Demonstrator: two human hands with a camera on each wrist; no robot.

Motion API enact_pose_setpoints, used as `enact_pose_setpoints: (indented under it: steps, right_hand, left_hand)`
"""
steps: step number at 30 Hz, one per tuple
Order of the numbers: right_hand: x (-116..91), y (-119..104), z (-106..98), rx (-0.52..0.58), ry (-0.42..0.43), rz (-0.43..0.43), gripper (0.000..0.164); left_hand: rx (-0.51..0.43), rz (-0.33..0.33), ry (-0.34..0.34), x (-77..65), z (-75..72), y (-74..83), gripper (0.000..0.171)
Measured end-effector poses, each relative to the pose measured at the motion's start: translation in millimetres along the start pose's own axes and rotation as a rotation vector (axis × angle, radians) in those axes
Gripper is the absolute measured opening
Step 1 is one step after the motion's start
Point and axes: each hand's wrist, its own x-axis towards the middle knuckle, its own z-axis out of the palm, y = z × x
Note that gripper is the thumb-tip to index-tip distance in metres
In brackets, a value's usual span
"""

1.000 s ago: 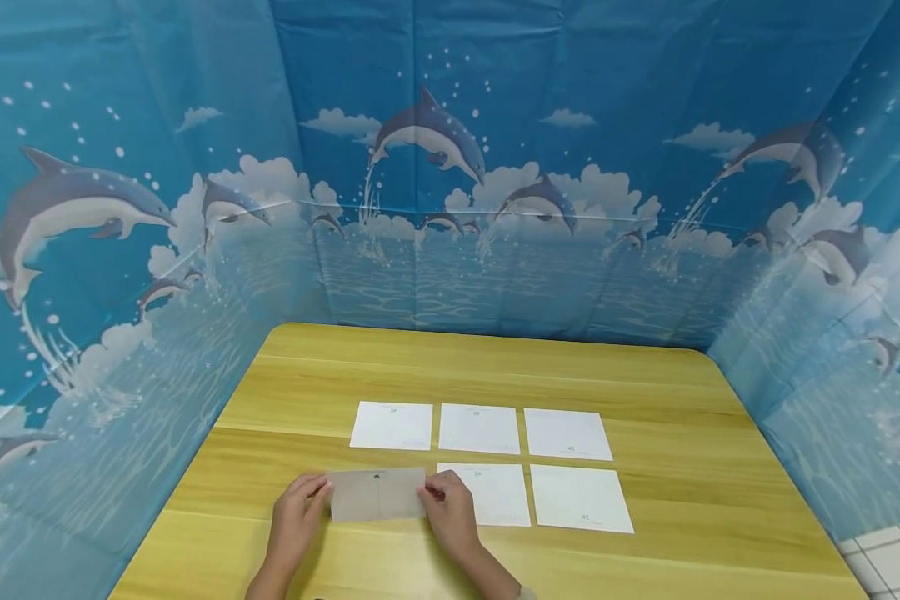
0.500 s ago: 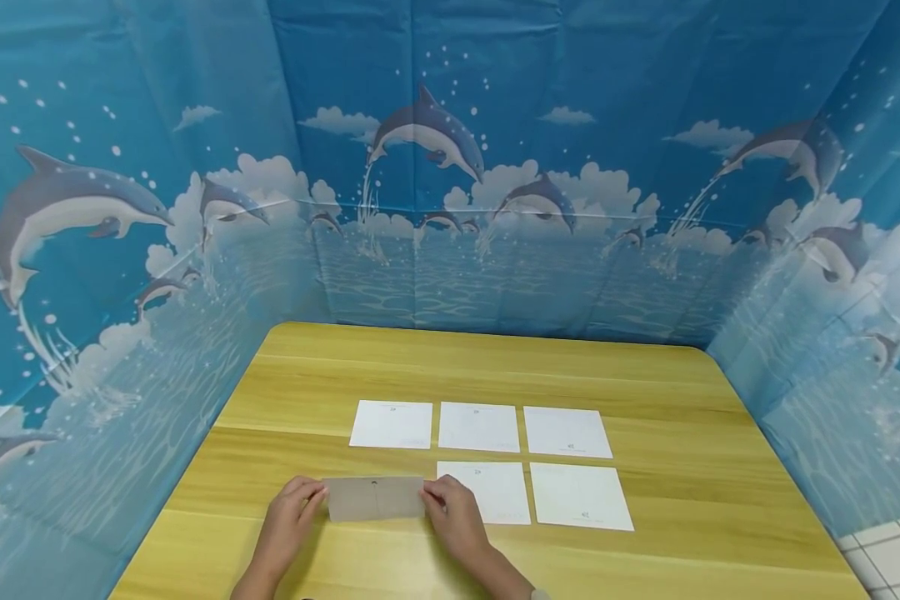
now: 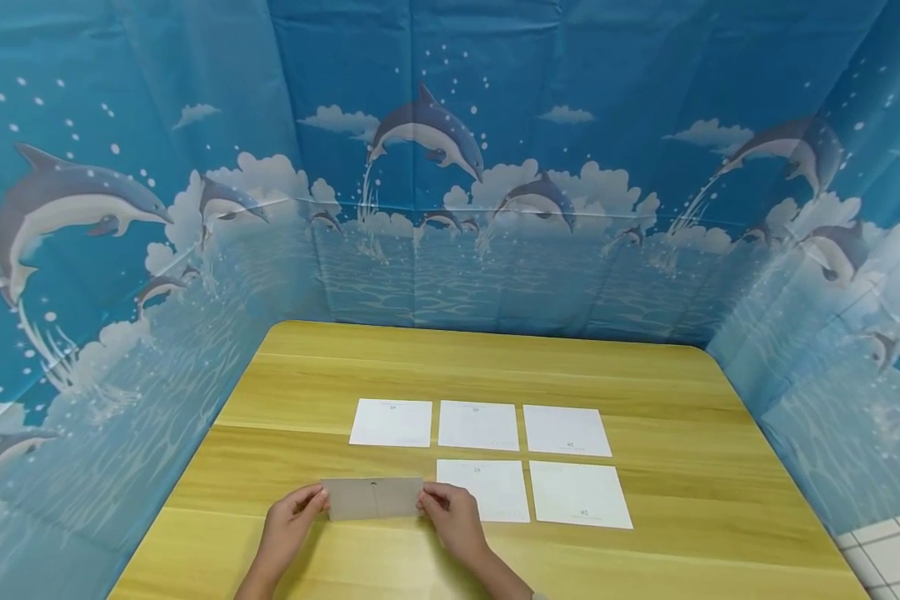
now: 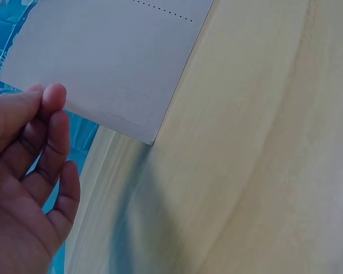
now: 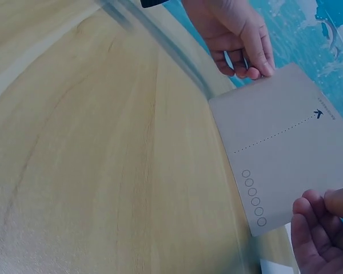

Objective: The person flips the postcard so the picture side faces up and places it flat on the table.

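Between my two hands a postcard (image 3: 373, 500) is held tilted up close over the table's front part. Its side with a dotted line, a small dark bird mark and a row of circles faces me in the right wrist view. My left hand (image 3: 288, 525) pinches the left edge between thumb and forefinger, the other fingers loosely curled. On the opposite edge, my right hand (image 3: 453, 521) pinches with thumb and fingertips. A dotted stamp box shows near one corner of the postcard (image 4: 103, 57) in the left wrist view. The postcard's far side is hidden.
Three white postcards lie in a back row: left (image 3: 391, 422), middle (image 3: 478, 426) and right (image 3: 567, 431). In front lie two more, one (image 3: 487, 487) partly behind my right hand, another (image 3: 581, 495) farther right. A dolphin-print curtain (image 3: 450, 275) surrounds the yellow wooden table (image 3: 682, 417).
The held postcard has tipped so that its top edge sits lower and it looks narrower from the head view. Both hands keep their pinch, shifting slightly. The cards on the table have stayed put.
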Motion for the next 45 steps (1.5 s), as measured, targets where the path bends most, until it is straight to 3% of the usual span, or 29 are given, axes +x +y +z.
enact_pose_setpoints:
  steps: [8, 17, 26, 41, 45]
  right_hand:
    - [0.3, -5.0, -0.9, 0.060, -0.011, 0.047, 0.013]
    - [2.2, -8.8, -6.4, 0.364, -0.086, 0.231, 0.017]
    - [0.9, -6.1, -6.9, 0.493, -0.105, 0.265, 0.026]
    - [1.0, -0.7, -5.9, 0.501, -0.095, 0.289, 0.029]
    - [1.4, 3.2, -4.5, 0.481, -0.081, 0.305, 0.030]
  left_hand:
    - [-0.007, 0.008, -0.042, 0.5, -2.6, 3.8, 0.026]
    - [-0.105, -0.016, -0.079, -0.4, -8.7, 5.3, 0.022]
    - [-0.101, 0.052, -0.199, 1.6, -17.6, 1.0, 0.025]
    - [-0.172, 0.043, -0.287, -0.2, -23.0, 1.4, 0.031]
    - [-0.183, 0.068, -0.332, -1.9, -25.3, 2.9, 0.031]
